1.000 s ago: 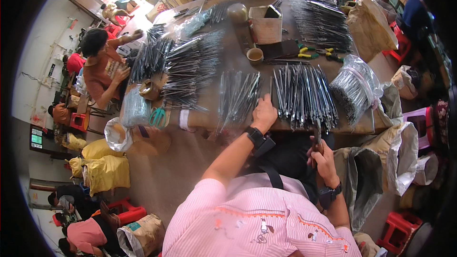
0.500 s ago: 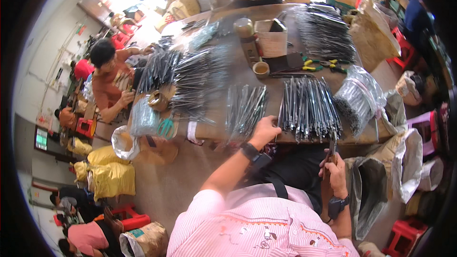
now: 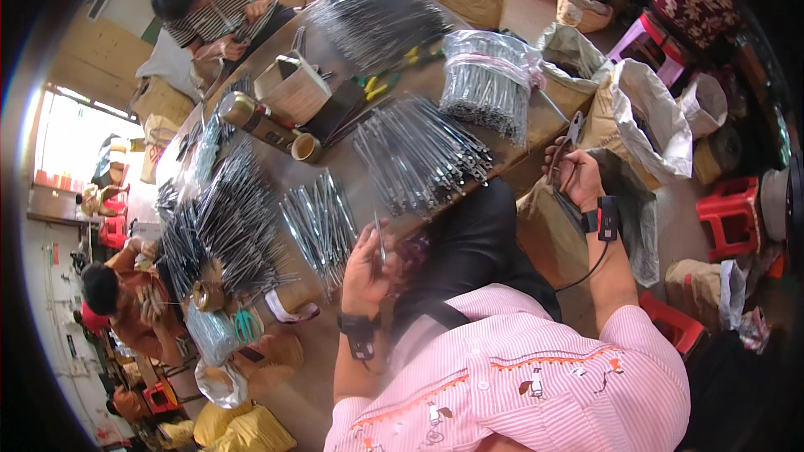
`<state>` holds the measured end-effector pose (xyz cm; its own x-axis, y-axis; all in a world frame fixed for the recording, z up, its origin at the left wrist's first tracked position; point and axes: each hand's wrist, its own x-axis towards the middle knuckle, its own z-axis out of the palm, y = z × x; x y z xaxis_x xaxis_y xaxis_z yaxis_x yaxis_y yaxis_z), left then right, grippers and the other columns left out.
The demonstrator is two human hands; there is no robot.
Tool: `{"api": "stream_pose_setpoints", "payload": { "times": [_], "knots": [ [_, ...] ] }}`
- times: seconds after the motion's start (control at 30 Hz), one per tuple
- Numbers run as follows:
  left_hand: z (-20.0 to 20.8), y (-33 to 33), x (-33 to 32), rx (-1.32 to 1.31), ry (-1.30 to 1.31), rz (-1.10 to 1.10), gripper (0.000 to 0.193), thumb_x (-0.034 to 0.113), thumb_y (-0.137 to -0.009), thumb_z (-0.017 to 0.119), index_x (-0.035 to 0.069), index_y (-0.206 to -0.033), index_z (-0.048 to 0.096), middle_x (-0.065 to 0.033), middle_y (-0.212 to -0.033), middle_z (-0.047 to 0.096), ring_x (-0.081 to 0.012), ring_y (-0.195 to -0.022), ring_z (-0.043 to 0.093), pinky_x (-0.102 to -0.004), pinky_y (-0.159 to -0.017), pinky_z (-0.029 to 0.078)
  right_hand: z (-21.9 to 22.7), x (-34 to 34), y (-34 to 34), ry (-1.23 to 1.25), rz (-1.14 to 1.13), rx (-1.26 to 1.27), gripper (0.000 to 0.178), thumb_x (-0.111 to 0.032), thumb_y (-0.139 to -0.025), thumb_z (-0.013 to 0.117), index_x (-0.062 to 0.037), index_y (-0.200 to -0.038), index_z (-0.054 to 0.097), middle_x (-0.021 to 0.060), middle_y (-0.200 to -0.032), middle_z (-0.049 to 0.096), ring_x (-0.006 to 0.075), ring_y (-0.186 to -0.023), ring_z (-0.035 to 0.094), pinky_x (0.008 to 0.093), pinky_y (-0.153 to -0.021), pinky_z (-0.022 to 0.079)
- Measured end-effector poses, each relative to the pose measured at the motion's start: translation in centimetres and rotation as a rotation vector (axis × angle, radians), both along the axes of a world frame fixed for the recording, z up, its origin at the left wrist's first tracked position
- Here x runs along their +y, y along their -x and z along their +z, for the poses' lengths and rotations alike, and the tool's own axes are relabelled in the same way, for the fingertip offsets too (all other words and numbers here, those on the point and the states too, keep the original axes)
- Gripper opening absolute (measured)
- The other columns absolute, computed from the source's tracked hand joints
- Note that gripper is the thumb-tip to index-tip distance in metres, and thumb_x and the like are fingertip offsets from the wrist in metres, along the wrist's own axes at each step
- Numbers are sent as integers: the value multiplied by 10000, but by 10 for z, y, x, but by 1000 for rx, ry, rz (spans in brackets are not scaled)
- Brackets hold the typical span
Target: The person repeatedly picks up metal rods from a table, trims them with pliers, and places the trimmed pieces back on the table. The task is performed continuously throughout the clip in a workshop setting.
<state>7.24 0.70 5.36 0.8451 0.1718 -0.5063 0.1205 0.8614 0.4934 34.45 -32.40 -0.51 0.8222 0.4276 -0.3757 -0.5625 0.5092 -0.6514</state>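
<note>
Metal strips (image 3: 423,155) across a brown table (image 3: 356,192), open sacks (image 3: 670,151) nearby

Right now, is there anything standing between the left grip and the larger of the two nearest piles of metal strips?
Nothing visible stands between the left grip, which holds a thin metal strip, and the larger pile. The smaller pile lies left of that path; the plastic-wrapped bundle lies beyond, to the right.

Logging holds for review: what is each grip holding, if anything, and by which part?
Right grip: pliers, by the handles. Left grip: thin metal strip, seemingly near its middle.
</note>
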Motion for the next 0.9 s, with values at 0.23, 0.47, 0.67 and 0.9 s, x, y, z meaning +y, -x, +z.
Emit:
{"api": "stream_pose_setpoints", "payload": {
  "times": [0.23, 0.47, 0.67, 0.9],
  "knots": [
    [10, -5, -19, -41, -104, -18, 311, 145, -989, 485, 69, -1290, 480, -71, -852, 579, -96, -576, 508, -156, -414, 345, -40, 27, -3, 905, 48, -433, 357, -349, -790, 710, -3, -812, 622, 84, -666, 624, 207, -563, 596, 337, -536, 438],
    [10, -11, -20, -36, -99, -7, 325, 115, -976, 506, 62, -1295, 475, -57, -847, 572, -91, -594, 520, -143, -426, 358, -48, 50, -9, 1355, -58, -738, 323, -287, -819, 661, 34, -817, 616, 136, -678, 635, 275, -578, 616, 385, -574, 473],
    [7, 10, -13, 27, -152, 37, 347, 135, -979, 510, 83, -1320, 477, -47, -838, 584, -89, -586, 534, -139, -432, 377, -16, 26, -9, 129, 21, -20, 159, -172, -856, 623, -38, -773, 608, 65, -659, 613, 192, -603, 615, 301, -569, 527],
    [7, 6, -13, 45, -177, 30, 348, 133, -972, 525, 65, -1313, 497, -69, -855, 625, -129, -664, 613, -155, -435, 414, -14, 32, -59, -231, 29, 160, 154, -150, -892, 599, 3, -897, 621, 67, -787, 634, 172, -690, 618, 331, -696, 549]
  ]
}}
